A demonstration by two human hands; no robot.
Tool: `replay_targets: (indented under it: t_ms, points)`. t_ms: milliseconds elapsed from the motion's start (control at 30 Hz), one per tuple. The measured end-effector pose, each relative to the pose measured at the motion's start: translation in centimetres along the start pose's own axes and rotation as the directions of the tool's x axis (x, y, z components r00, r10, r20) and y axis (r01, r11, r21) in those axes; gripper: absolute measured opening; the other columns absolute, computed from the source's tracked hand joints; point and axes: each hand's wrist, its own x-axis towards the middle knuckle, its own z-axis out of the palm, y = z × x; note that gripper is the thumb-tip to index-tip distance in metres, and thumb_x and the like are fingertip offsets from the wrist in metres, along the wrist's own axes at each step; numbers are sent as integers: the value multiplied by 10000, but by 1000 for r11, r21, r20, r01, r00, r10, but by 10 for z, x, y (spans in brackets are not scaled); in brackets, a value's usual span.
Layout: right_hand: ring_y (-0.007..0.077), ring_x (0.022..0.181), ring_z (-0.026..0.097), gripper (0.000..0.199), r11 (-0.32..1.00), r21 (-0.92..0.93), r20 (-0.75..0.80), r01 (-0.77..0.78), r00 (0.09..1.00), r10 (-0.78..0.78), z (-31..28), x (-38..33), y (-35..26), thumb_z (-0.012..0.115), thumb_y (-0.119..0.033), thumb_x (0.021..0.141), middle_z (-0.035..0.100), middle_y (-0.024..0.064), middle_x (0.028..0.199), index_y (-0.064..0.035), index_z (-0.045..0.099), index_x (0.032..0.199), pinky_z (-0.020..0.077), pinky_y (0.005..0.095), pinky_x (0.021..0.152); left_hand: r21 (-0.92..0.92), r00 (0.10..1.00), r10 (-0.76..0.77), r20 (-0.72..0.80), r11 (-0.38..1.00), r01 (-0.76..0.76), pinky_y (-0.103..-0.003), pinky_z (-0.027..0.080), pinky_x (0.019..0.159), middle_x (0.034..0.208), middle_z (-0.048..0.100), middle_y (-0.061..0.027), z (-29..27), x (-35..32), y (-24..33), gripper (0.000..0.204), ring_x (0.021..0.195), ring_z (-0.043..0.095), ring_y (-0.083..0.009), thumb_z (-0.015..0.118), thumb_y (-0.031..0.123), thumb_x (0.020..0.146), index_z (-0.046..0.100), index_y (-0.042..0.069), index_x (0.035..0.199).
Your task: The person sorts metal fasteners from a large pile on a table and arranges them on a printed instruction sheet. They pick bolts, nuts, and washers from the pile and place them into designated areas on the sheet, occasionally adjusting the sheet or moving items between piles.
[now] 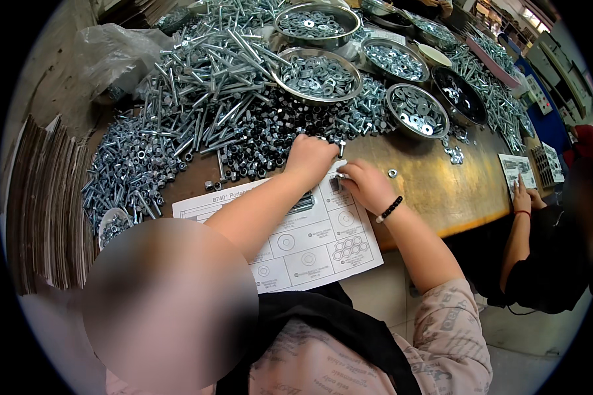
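Observation:
My left hand (311, 157) is at the near edge of a heap of nuts with black inserts (263, 141). Its fingers curl down and are mostly hidden by the back of the hand. One bolt (342, 149) stands just right of it. My right hand (370, 187), with a dark bead bracelet on its wrist, is bent over the upper right of a printed parts sheet (296, 266). Thumb and fingers come together there around something small that I cannot make out, next to a dark patch (336, 184). Several silver bolts (303, 203) lie on the sheet, partly behind my left forearm.
Loose bolts (204, 85) and silver nuts (128, 161) are heaped behind and left. Metal bowls of washers (317, 76) stand at the back, another washer bowl (417, 110) nearer right. Stacked cardboard (49, 204) borders the left. A co-worker's hand (522, 197) holds a sheet at far right.

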Motion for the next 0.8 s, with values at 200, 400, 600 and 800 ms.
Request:
replay_targets:
  t_ms: [200,400,600,800]
  points:
    - [319,816,552,137,955,106,106,-278,958,267,14,7,10,587,-166,789,574,127,838,-84,639,886,448,391,704,-79,1000,14,-10,997,-14,-356,377,734,697,622,-10,-18,-49,20,69,751,568,-201,617,209,741,657,154,755]
    - [306,797,559,122,935,133,44,-329,944,326,17,10,-2,593,-153,778,589,121,818,-74,654,847,448,374,698,-27,985,73,-159,997,-78,-354,355,771,691,593,23,1,-59,28,81,768,542,-177,642,235,720,641,164,758]
    - [277,779,576,157,932,163,8,-324,945,327,16,13,1,614,-182,777,588,106,809,-88,646,898,455,353,687,-106,985,59,-165,991,-77,-354,362,785,816,594,-18,-14,-63,25,167,805,547,-195,658,242,713,626,151,849]
    - [274,805,573,153,973,73,12,-220,976,219,15,40,-17,626,-157,758,584,70,879,-115,638,905,465,351,690,-178,980,-176,-91,971,158,-378,442,723,860,574,-61,-50,-88,-45,245,833,566,-255,647,176,717,602,95,944]
